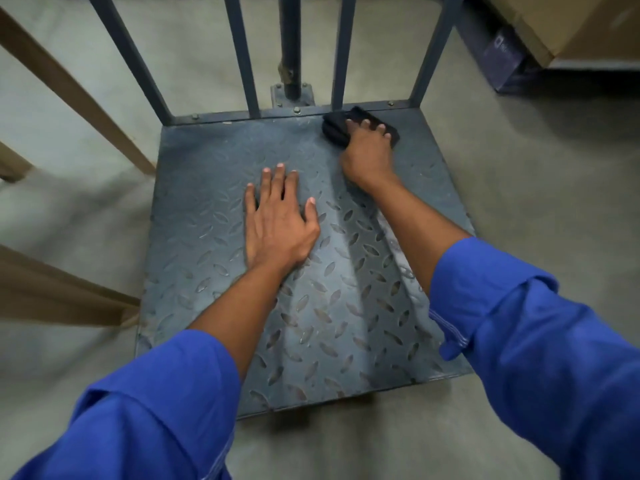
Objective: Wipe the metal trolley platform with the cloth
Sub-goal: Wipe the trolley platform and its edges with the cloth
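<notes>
The metal trolley platform (207, 209) is a grey-blue checker plate lying low on the floor, filling the middle of the view. A black cloth (334, 128) lies bunched at its far right corner, close to the upright bars. My right hand (369, 154) presses down on the cloth with fingers spread over it. My left hand (278, 220) rests flat on the middle of the platform, palm down, fingers apart and holding nothing. Both arms wear blue sleeves.
Grey-blue upright bars (242, 53) and a dark central post (291, 46) rise from the platform's far edge. Brown wooden beams (69, 88) stand at the left. A cardboard box (571, 26) and a dark box (505, 60) sit at the far right on the concrete floor.
</notes>
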`<state>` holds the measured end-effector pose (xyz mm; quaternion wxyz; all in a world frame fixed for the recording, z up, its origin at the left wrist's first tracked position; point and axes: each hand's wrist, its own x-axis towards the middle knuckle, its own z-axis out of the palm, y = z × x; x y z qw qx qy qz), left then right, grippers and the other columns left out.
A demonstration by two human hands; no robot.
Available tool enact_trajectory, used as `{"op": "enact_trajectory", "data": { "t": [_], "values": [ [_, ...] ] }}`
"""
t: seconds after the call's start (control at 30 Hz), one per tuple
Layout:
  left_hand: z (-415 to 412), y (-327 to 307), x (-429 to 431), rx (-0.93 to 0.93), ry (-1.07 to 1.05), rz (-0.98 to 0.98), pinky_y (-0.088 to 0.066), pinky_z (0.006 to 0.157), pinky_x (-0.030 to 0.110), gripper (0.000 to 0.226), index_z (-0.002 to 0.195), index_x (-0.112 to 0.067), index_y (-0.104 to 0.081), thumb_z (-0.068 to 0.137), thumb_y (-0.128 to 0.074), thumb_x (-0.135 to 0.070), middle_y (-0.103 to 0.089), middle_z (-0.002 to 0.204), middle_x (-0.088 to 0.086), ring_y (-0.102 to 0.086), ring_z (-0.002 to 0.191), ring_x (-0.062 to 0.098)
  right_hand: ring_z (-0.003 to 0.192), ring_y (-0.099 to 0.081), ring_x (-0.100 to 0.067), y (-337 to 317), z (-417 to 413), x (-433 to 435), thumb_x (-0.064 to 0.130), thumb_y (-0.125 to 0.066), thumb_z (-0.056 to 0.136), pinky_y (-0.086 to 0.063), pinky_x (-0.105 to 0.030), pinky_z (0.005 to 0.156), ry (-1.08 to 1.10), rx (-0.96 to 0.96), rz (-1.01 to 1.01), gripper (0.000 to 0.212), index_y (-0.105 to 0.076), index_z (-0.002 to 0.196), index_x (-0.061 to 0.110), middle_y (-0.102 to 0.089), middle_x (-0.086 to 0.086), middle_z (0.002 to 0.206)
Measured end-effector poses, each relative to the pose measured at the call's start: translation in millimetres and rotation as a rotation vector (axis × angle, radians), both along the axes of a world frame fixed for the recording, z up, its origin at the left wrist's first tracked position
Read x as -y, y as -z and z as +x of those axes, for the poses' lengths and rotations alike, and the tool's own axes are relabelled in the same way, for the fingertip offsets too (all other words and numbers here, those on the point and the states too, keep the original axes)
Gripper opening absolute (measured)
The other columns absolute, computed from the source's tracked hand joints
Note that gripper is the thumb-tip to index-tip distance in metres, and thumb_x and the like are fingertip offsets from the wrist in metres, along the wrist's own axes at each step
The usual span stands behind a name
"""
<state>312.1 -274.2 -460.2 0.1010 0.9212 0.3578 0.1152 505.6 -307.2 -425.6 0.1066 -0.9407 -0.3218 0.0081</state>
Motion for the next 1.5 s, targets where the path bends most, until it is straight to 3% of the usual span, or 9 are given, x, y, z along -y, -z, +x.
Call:
{"op": "enact_trajectory", "data": {
  "t": [0.13,0.27,0.43,0.6,0.83,0.93,1.07,1.23,1.5],
  "values": [
    [0,0,1,0.014,-0.007,0.001,-0.008,0.13,0.052,0.068,0.163,-0.019,-0.03,0.104,-0.027,-0.054,-0.02,0.174,0.004,-0.01,0.162,0.022,0.123,-0.062,-0.034,-31,-22,-6,0.001,-0.049,0.091,-0.049,-0.04,0.099,-0.354,-0.266,0.183,0.053,-0.067,0.134,0.026,-0.071,-0.011,0.128],
    [0,2,-1,0.007,-0.002,0.004,-0.006,0.131,0.052,0.069,0.165,-0.019,-0.026,0.105,-0.025,-0.054,-0.016,0.175,0.004,-0.007,0.162,0.023,0.114,-0.066,-0.034,-38,18,30,0.002,-0.049,0.084,-0.051,-0.038,0.093,0.031,-0.068,0.428,0.062,-0.066,0.136,0.031,-0.074,-0.011,0.121],
    [-1,2,0,0.015,0.007,-0.007,-0.005,0.131,0.052,0.068,0.165,-0.019,-0.026,0.106,-0.025,-0.053,-0.017,0.175,0.004,-0.008,0.162,0.023,0.141,-0.044,-0.044,1,26,53,0.002,-0.045,0.094,-0.036,-0.051,0.119,0.032,-0.029,0.12,0.064,-0.048,0.154,0.022,-0.047,-0.018,0.156],
    [-4,2,-3,0.171,-0.011,-0.056,-0.011,0.131,0.047,0.05,0.156,-0.015,-0.041,0.11,-0.025,-0.03,-0.035,0.168,0.006,-0.023,0.159,0.024,0.118,-0.064,-0.039,-9,-31,69,0.004,-0.052,0.09,-0.05,-0.049,0.102,-0.38,-0.007,0.103,0.063,-0.056,0.147,0.031,-0.065,-0.016,0.139],
    [-7,-1,-2,0.219,-0.003,-0.042,-0.014,0.128,0.045,0.043,0.145,-0.015,-0.053,0.105,-0.038,-0.017,-0.046,0.16,0.009,-0.033,0.154,0.027,0.098,-0.066,-0.02,-17,-19,101,-0.001,-0.051,0.091,-0.05,-0.03,0.081,-0.099,-0.098,0.625,0.051,-0.064,0.136,0.016,-0.074,-0.006,0.113],
    [-6,-3,1,0.206,-0.009,-0.029,-0.017,0.127,0.044,0.042,0.142,-0.014,-0.053,0.102,-0.039,-0.017,-0.048,0.156,0.009,-0.036,0.151,0.028,0.114,-0.063,-0.04,-14,8,96,0.0,-0.048,0.091,-0.049,-0.044,0.095,0.183,-0.04,0.436,0.06,-0.055,0.147,0.019,-0.068,-0.02,0.128],
    [-9,-7,-1,0.285,-0.02,-0.075,-0.025,0.124,0.045,0.04,0.129,-0.015,-0.062,0.093,-0.048,-0.009,-0.061,0.14,0.007,-0.048,0.14,0.027,0.151,-0.037,-0.034,2,-36,81,-0.008,-0.05,0.089,-0.03,-0.049,0.125,-0.167,-0.135,0.146,0.077,-0.043,0.157,0.028,-0.039,-0.01,0.164],
    [-12,-24,6,0.438,-0.22,-0.251,-0.044,0.101,0.045,0.033,0.108,-0.015,-0.065,0.084,-0.05,0.001,-0.056,0.098,-0.003,-0.057,0.106,0.028,0.108,-0.069,-0.018,-20,-61,93,-0.009,-0.049,0.078,-0.056,-0.038,0.097,-0.575,-0.32,0.228,0.069,-0.069,0.133,0.028,-0.075,0.0,0.123],
    [-11,-18,3,0.452,-0.171,-0.194,-0.043,0.103,0.042,0.031,0.116,-0.016,-0.06,0.09,-0.05,-0.002,-0.064,0.11,0.003,-0.047,0.1,0.015,0.127,-0.057,-0.043,-24,-16,96,-0.002,-0.051,0.089,-0.046,-0.05,0.108,-0.107,0.02,0.051,0.066,-0.051,0.152,0.02,-0.058,-0.02,0.143]
  ]
}}
